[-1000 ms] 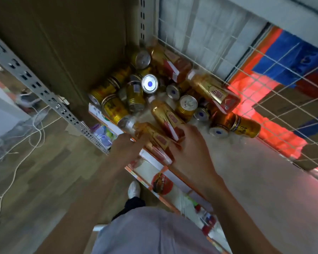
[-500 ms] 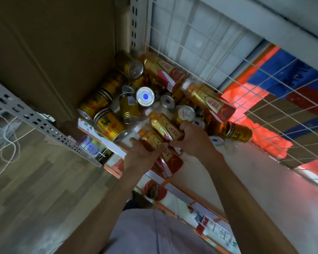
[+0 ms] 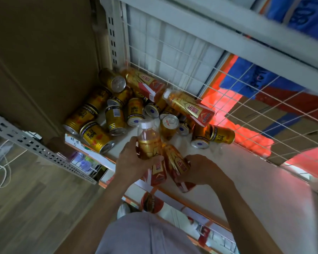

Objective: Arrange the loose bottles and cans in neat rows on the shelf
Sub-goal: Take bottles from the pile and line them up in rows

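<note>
White shelving filled the view: a pale shelf board (image 3: 246,184) with a white wire-grid back panel (image 3: 246,99) behind it and a brown cardboard wall (image 3: 40,57) on its left side. Wood-pattern flooring (image 3: 26,208) showed below at left, with a white cable (image 3: 0,173) lying on it.

At the shelf's back left corner lay a loose heap of gold metal cans (image 3: 116,118), most on their sides and touching one another, with two amber plastic bottles bearing gold-and-red labels resting across the top: one (image 3: 145,83) against the wire panel, the other (image 3: 189,107), white-capped, just to its right. A further pair of gold cans (image 3: 212,136) lay end to end on the heap's right edge.

Near the shelf's front edge, the left hand (image 3: 134,162) was wrapped around an amber bottle with a white cap (image 3: 149,142), held roughly upright and tilted slightly. The right hand (image 3: 200,169) was closed around a second amber bottle with a gold-and-red label (image 3: 176,162), which slanted with its base towards the person. The two held bottles touched side by side.
</note>
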`<state>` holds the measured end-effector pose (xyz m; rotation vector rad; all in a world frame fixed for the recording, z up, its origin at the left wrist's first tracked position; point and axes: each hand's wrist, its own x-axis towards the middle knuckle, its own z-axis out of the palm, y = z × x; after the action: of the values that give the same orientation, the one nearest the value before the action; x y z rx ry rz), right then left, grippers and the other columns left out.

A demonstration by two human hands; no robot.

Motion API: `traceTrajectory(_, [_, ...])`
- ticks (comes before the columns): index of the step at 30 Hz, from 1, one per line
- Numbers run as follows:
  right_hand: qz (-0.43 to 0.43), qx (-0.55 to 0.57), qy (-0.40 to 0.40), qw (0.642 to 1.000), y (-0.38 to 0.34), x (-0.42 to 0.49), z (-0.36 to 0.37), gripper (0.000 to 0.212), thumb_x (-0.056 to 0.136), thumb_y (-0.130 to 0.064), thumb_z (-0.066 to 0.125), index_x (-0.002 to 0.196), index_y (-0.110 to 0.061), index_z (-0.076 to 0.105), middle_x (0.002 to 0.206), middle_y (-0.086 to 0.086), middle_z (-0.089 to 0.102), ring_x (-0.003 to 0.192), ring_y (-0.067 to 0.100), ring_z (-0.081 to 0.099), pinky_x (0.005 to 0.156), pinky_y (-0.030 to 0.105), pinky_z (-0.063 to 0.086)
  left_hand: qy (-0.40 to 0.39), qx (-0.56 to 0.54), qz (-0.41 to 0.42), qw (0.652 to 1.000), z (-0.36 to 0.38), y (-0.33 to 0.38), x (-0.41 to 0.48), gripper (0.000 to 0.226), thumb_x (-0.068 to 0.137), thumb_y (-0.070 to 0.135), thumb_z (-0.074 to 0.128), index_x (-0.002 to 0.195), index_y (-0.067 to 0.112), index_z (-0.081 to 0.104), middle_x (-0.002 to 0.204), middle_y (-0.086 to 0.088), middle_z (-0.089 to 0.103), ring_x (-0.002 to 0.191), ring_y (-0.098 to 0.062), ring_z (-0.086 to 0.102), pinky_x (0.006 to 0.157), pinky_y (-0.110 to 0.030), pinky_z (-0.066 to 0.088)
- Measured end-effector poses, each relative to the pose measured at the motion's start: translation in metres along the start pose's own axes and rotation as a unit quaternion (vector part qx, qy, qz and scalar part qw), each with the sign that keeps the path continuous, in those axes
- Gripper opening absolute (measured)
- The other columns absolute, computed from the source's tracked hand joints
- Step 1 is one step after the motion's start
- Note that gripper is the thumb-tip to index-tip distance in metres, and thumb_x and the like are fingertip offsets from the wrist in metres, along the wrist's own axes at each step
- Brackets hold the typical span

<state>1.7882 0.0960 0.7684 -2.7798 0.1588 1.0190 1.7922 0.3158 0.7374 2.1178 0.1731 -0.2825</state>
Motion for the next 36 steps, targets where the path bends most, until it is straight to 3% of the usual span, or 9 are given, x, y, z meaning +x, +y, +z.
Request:
traceTrajectory(2, [0.001, 0.020, 0.017, 1.000, 0.000, 0.002, 0.006, 0.069, 0.068, -0.073, 0.073, 0.114, -0.024, 0.058, 0.103, -0.003, 0.063, 0.088, 0.014, 0.062, 0.069, 0.027, 0.049, -0.015, -0.029, 0.022, 0.999, 0.002, -0.001, -0.006, 0.090, 0.052, 0.071, 0.081, 0.125, 0.032, 0.048, 0.110, 0.007, 0.063, 0.094, -0.012, 0.064, 0.076, -0.036, 0.058])
traceTrajectory(5, [-0.001, 0.095, 0.051, 0.994, 0.007, -0.003, 0.014, 0.065, 0.068, -0.076, 0.071, 0.108, -0.026, 0.062, 0.091, -0.006, 0.064, 0.078, 0.010, 0.063, 0.061, 0.023, 0.044, -0.037, -0.059, 0.054, 0.996, 0.004, 0.002, -0.017, 0.080, 0.055, 0.062, 0.083, 0.121, 0.045, 0.041, 0.101, 0.024, 0.062, 0.089, 0.004, 0.063, 0.073, -0.016, 0.054])
traceTrajectory(10, [-0.011, 0.231, 0.113, 0.966, 0.032, -0.026, 0.044, 0.053, 0.076, -0.066, 0.072, 0.114, -0.030, 0.061, 0.097, -0.012, 0.064, 0.085, 0.009, 0.063, 0.072, 0.027, 0.052, -0.050, -0.065, 0.083, 0.993, 0.010, 0.002, -0.022, 0.081, 0.058, 0.051, 0.088, 0.125, 0.040, 0.044, 0.106, 0.018, 0.067, 0.091, 0.000, 0.067, 0.076, -0.017, 0.056])
traceTrajectory(14, [-0.040, 0.394, 0.163, 0.903, 0.056, -0.046, 0.079, 0.057, 0.076, -0.055, 0.078, 0.124, -0.037, 0.053, 0.109, -0.012, 0.067, 0.093, 0.009, 0.067, 0.080, 0.036, 0.059, -0.066, -0.068, 0.124, 0.988, 0.021, 0.008, -0.026, 0.080, 0.060, 0.044, 0.090, 0.126, 0.035, 0.046, 0.109, 0.017, 0.068, 0.097, 0.006, 0.064, 0.079, -0.012, 0.054])
traceTrajectory(19, [-0.082, 0.591, 0.245, 0.764, 0.078, -0.059, 0.108, 0.065, 0.072, 0.005, 0.084, 0.123, -0.020, 0.051, 0.109, 0.009, 0.067, 0.095, 0.025, 0.070, 0.073, 0.034, 0.060, -0.096, -0.058, 0.173, 0.978, 0.066, 0.022, -0.034, 0.086, 0.060, 0.040, 0.093, 0.131, 0.042, 0.044, 0.117, 0.019, 0.066, 0.108, -0.005, 0.063, 0.091, -0.040, 0.056])
traceTrajectory(23, [-0.062, 0.622, 0.287, 0.726, 0.094, -0.060, 0.122, 0.071, 0.068, 0.012, 0.085, 0.123, -0.017, 0.049, 0.116, -0.006, 0.067, 0.110, 0.016, 0.065, 0.088, 0.028, 0.055, -0.081, -0.063, 0.184, 0.978, 0.086, 0.028, -0.034, 0.081, 0.060, 0.041, 0.092, 0.127, 0.040, 0.046, 0.117, 0.018, 0.066, 0.109, -0.004, 0.063, 0.091, -0.040, 0.056])
traceTrajectory(28, [-0.038, 0.591, 0.325, 0.737, 0.101, -0.054, 0.119, 0.076, 0.069, 0.002, 0.087, 0.121, -0.037, 0.047, 0.126, -0.010, 0.058, 0.111, -0.006, 0.059, 0.092, 0.014, 0.050, -0.094, -0.037, 0.194, 0.976, 0.090, 0.034, -0.027, 0.084, 0.055, 0.042, 0.094, 0.125, 0.038, 0.047, 0.116, 0.023, 0.064, 0.108, 0.005, 0.060, 0.091, -0.028, 0.056])
traceTrajectory(32, [-0.038, 0.532, 0.334, 0.777, 0.107, -0.044, 0.115, 0.077, 0.070, -0.014, 0.089, 0.116, -0.052, 0.039, 0.129, -0.003, 0.049, 0.111, -0.009, 0.053, 0.088, 0.012, 0.044, -0.091, -0.018, 0.188, 0.978, 0.096, 0.042, -0.030, 0.088, 0.054, 0.039, 0.096, 0.127, 0.033, 0.047, 0.114, 0.022, 0.063, 0.105, 0.010, 0.059, 0.086, -0.013, 0.052])
traceTrajectory(36, [-0.060, 0.524, 0.323, 0.786, 0.114, -0.041, 0.114, 0.072, 0.067, -0.022, 0.087, 0.118, -0.044, 0.041, 0.128, -0.001, 0.047, 0.107, -0.012, 0.052, 0.083, 0.008, 0.043, -0.073, -0.011, 0.156, 0.985, 0.101, 0.043, -0.037, 0.081, 0.057, 0.027, 0.094, 0.125, 0.029, 0.051, 0.107, 0.026, 0.061, 0.098, 0.018, 0.058, 0.077, -0.004, 0.048])
